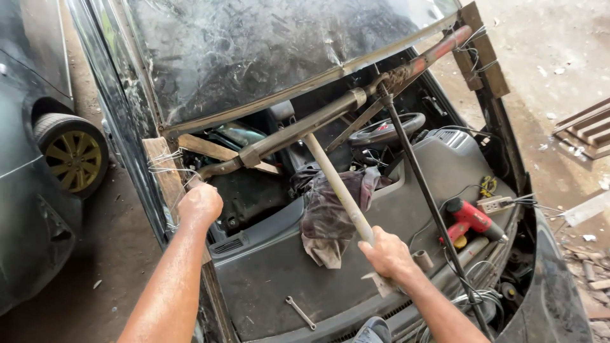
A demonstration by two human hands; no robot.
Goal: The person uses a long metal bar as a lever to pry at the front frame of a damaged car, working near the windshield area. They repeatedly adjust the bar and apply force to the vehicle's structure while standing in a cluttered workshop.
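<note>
Both hands grip: left hand (201, 204) closed round the bar (298, 130) end, right hand (387, 254) clenching the handle (337, 190) below it.

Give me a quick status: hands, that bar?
Left hand grips bar end by wooden block. Right hand grips pale handle. Rag lies beneath.
</note>
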